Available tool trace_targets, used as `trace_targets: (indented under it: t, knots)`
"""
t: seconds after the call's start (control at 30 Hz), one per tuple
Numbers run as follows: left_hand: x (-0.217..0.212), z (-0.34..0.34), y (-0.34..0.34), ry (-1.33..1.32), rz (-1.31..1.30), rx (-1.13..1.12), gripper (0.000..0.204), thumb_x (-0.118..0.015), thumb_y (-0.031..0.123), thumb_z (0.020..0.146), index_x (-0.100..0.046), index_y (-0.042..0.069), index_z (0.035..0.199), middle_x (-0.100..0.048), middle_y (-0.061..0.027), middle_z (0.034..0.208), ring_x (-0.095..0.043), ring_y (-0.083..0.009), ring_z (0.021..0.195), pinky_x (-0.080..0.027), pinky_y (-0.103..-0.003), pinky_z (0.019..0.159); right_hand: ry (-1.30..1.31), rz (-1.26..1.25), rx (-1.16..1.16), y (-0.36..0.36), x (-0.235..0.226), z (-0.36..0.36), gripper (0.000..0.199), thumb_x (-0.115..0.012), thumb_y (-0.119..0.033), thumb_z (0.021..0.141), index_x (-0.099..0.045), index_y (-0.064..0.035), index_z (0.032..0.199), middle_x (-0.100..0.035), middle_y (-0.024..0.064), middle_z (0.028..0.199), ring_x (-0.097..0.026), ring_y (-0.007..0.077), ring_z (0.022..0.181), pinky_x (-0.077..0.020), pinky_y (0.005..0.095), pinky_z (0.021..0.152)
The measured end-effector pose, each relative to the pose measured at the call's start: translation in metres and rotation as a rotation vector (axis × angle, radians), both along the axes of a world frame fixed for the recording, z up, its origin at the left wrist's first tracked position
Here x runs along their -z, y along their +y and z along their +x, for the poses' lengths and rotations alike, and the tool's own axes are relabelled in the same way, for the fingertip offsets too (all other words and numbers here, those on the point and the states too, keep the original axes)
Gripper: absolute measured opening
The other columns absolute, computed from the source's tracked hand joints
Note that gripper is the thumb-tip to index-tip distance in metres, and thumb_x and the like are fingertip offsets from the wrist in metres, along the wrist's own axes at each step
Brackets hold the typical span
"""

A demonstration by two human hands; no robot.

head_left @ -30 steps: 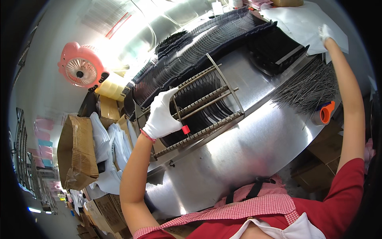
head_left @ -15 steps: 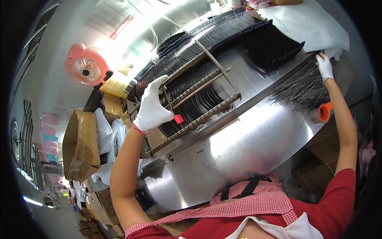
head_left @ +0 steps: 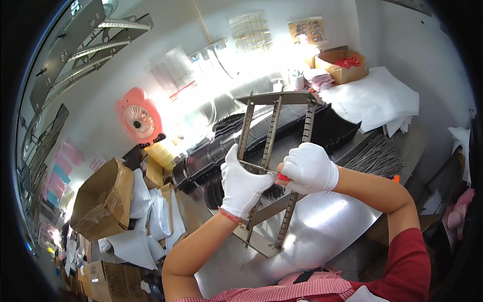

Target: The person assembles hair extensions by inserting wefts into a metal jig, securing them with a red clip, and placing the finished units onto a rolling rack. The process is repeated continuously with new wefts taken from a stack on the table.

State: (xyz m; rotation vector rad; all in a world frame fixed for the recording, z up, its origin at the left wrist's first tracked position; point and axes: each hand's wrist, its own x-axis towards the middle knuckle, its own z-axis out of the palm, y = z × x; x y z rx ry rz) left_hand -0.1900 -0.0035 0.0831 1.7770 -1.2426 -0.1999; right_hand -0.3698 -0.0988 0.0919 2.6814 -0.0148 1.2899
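A metal rack [head_left: 271,133] with notched bars and flat end plates stands tilted over the steel table, in front of my body. My left hand [head_left: 244,183], in a white glove, grips a thin crossbar of it, with the thumb pointing up. My right hand [head_left: 313,168], also gloved, is closed at the crossbar's other end, beside a small red piece [head_left: 283,177]. The fingertips of the two hands nearly meet there. Black curved strips [head_left: 214,194] show behind my left hand, partly hidden. Rows of black toothed pieces [head_left: 201,163] lie behind the rack.
Loose thin dark rods [head_left: 377,155] lie in a heap on the right. White sheets [head_left: 375,100] and a box of red bits [head_left: 347,70] sit at the back right. A pink fan [head_left: 138,118] is at the back left, above an open cardboard box [head_left: 103,201] and white bags [head_left: 158,214].
My right hand has come from the rod heap at the far right to the rack, beside my left hand. The rack has turned and tilted in my left hand. The view has shifted.
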Motion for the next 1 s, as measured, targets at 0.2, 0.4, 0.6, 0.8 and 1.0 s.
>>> trace_targets:
  t: [0.2,0.4,0.6,0.8,1.0]
  knots:
    - [-0.005,-0.012,0.011,0.591,0.119,0.339,0.075,-0.078,0.007,0.071,-0.045,-0.009,0.137,-0.066,-0.0078,0.099,-0.063,-0.0107,0.082,-0.055,-0.026,0.072,-0.423,0.157,0.74,-0.079,-0.113,-0.07,0.026,-0.068,-0.018,0.09,-0.061,-0.0042,0.111,-0.068,0.0163,0.096,-0.066,0.0358,0.087,-0.0508,0.0406,0.074]
    - [0.035,-0.008,0.062,-0.24,0.169,0.226,0.126,-0.082,0.027,0.053,-0.017,-0.007,0.156,-0.05,-0.0276,0.123,-0.053,-0.0397,0.113,-0.044,-0.045,0.102,0.498,0.435,0.869,-0.079,-0.115,-0.112,0.057,-0.075,-0.027,0.085,-0.058,-0.0069,0.135,-0.069,0.017,0.116,-0.064,0.038,0.109,-0.0515,0.0438,0.095]
    - [0.036,-0.041,0.106,-0.385,0.019,0.52,0.118,-0.085,0.036,0.064,-0.022,-0.021,0.146,-0.061,-0.0261,0.099,-0.061,-0.04,0.093,-0.049,-0.047,0.081,0.666,0.094,-0.06,0.081,-0.005,-0.04,0.083,-0.083,-0.037,0.066,-0.056,-0.0059,0.138,-0.063,0.0261,0.117,-0.064,0.0436,0.103,-0.0522,0.0451,0.091]
    - [0.053,0.078,0.117,-0.283,-0.032,0.676,0.126,-0.093,0.031,0.051,-0.03,-0.007,0.153,-0.043,-0.0284,0.144,-0.041,-0.0413,0.138,-0.033,-0.045,0.117,0.633,0.612,0.183,0.146,0.065,-0.065,0.078,-0.082,-0.023,0.055,-0.063,-0.0089,0.129,-0.061,0.0206,0.116,-0.06,0.0399,0.104,-0.0492,0.0478,0.085]
    - [0.202,0.218,0.111,-0.247,0.093,0.466,0.142,-0.097,0.026,0.048,-0.015,0.008,0.163,-0.01,-0.0254,0.167,-0.017,-0.0362,0.155,-0.024,-0.044,0.124,0.653,1.042,0.421,0.205,0.113,-0.12,0.089,-0.083,-0.027,0.056,-0.058,-0.0136,0.14,-0.054,0.0169,0.126,-0.053,0.0373,0.117,-0.0424,0.0444,0.104]
